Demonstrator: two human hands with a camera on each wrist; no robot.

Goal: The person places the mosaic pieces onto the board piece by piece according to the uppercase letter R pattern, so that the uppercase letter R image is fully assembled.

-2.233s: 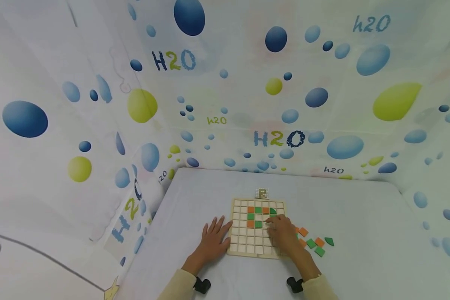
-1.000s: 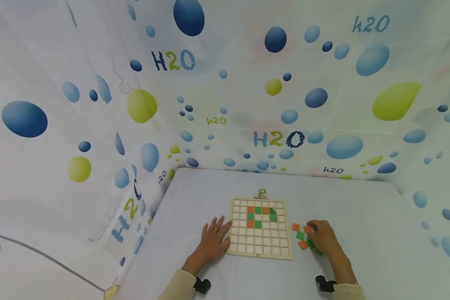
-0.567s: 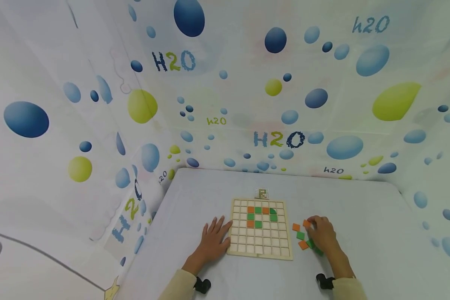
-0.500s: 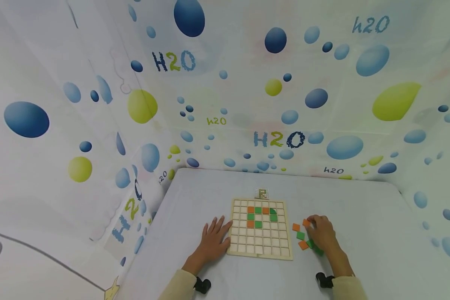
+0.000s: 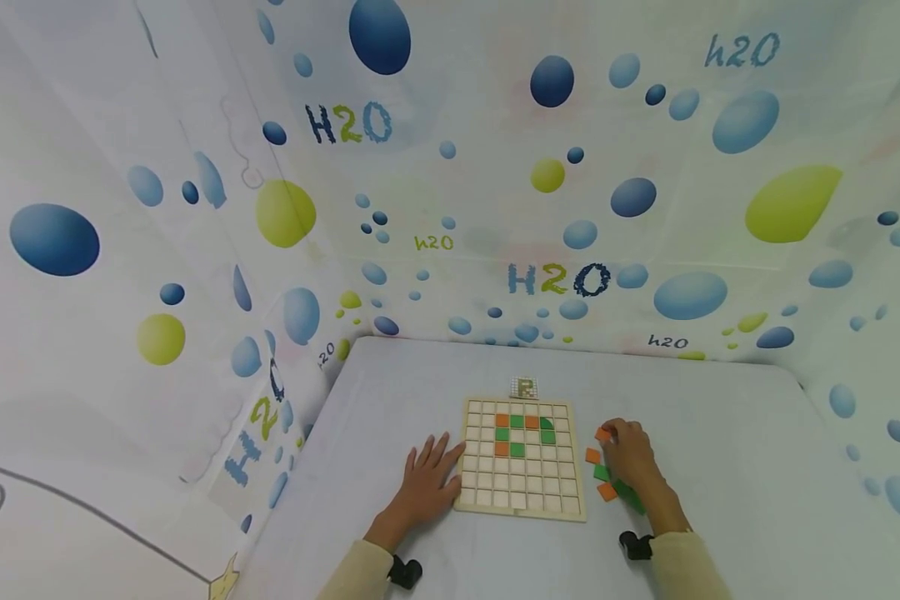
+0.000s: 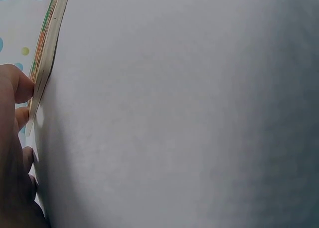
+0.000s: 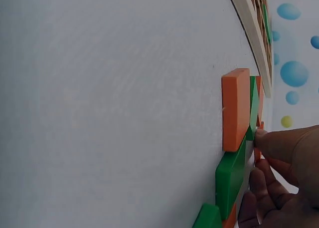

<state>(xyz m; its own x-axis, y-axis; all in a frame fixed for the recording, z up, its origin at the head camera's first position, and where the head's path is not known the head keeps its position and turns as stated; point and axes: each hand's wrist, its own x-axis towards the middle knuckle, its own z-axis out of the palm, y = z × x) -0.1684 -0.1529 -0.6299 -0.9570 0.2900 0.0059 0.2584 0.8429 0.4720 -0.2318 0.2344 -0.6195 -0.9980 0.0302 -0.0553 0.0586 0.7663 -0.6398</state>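
Observation:
My left hand (image 5: 423,483) lies with fingers straight and spread, its fingertips touching the left edge of the wooden grid board (image 5: 487,485). Green and orange tiles fill some of the board's squares, among them a rounded green tile (image 5: 546,423). To the right of the board, my right hand (image 5: 632,457) pinches an orange square tile (image 5: 602,434) between thumb and fingers. Beneath and beside that hand lie loose tiles: an orange tile (image 5: 592,456), a green tile (image 5: 602,472) and another orange tile (image 5: 607,492). More green tiles are partly hidden by the hand.
A small card with a printed grid pattern (image 5: 525,388) stands behind the board's far edge. The table (image 5: 390,392) has a white cover, and a wall sheet (image 5: 480,192) with blue and lime ovals surrounds it.
My right hand left the board, where a green square now shows, and went to the loose tiles. It then took an orange tile and carried it toward the upper left. The left hand stayed still.

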